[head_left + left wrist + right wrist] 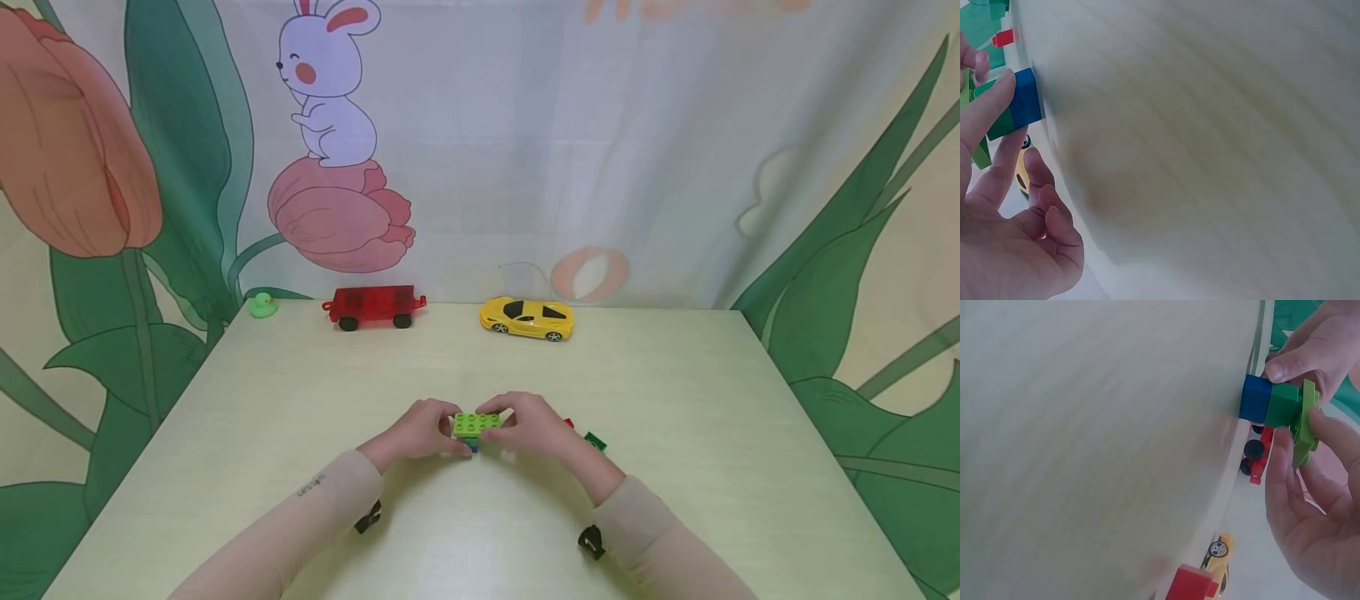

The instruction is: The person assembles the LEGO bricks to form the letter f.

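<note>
Over the middle of the table both hands meet at a small stack of toy bricks. A blue brick (pixel 1255 399) is at the bottom with a green brick (pixel 1282 405) on top of it. My left hand (pixel 423 429) pinches these two between thumb and finger from the left. A flat light green studded brick (pixel 471 423) lies at the top of the stack, slightly tilted against the green brick in the right wrist view. Its right end is pinched by the thumb and fingers of my right hand (pixel 528 425).
Behind the right hand lie a red brick (pixel 1190 584), mostly hidden in the head view, and a dark green piece (pixel 596 441). Along the back edge stand a green duck (pixel 262 306), a red wagon (pixel 375 306) and a yellow car (pixel 527 318), before a printed curtain.
</note>
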`<action>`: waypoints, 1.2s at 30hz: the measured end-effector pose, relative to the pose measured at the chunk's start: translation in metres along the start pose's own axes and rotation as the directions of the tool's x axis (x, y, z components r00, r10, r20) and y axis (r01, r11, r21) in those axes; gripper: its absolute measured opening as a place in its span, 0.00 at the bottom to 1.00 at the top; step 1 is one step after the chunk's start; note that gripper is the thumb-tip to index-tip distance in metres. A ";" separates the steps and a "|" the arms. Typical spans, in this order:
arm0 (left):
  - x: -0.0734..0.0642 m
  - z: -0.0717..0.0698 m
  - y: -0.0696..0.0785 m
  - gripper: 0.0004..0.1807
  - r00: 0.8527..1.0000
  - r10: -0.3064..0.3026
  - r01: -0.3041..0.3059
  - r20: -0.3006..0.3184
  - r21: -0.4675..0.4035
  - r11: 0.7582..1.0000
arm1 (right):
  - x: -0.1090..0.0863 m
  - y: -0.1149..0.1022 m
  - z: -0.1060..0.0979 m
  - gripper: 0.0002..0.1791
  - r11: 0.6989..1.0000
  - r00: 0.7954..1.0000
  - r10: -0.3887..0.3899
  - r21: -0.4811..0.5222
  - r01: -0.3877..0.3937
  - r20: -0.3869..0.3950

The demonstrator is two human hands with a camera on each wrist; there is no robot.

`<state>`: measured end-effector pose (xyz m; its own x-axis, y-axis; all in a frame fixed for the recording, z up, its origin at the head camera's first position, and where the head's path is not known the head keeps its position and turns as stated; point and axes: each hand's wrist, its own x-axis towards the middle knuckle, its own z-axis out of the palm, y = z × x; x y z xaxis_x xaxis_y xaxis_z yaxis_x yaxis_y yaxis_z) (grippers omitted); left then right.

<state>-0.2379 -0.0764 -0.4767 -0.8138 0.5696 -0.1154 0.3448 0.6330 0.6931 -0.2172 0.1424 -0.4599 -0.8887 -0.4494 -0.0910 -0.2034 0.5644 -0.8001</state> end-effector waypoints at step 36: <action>0.003 0.000 0.001 0.17 0.999 -0.044 0.044 0.009 -0.003 0.999 | 0.000 -0.007 0.004 0.17 0.996 0.996 0.090 0.009 -0.090 -0.028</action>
<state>-0.2397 -0.0742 -0.4758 -0.8240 0.5457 -0.1524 0.3069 0.6560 0.6895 -0.2141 0.1358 -0.4569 -0.9146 -0.3771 -0.1462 -0.1188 0.5961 -0.7941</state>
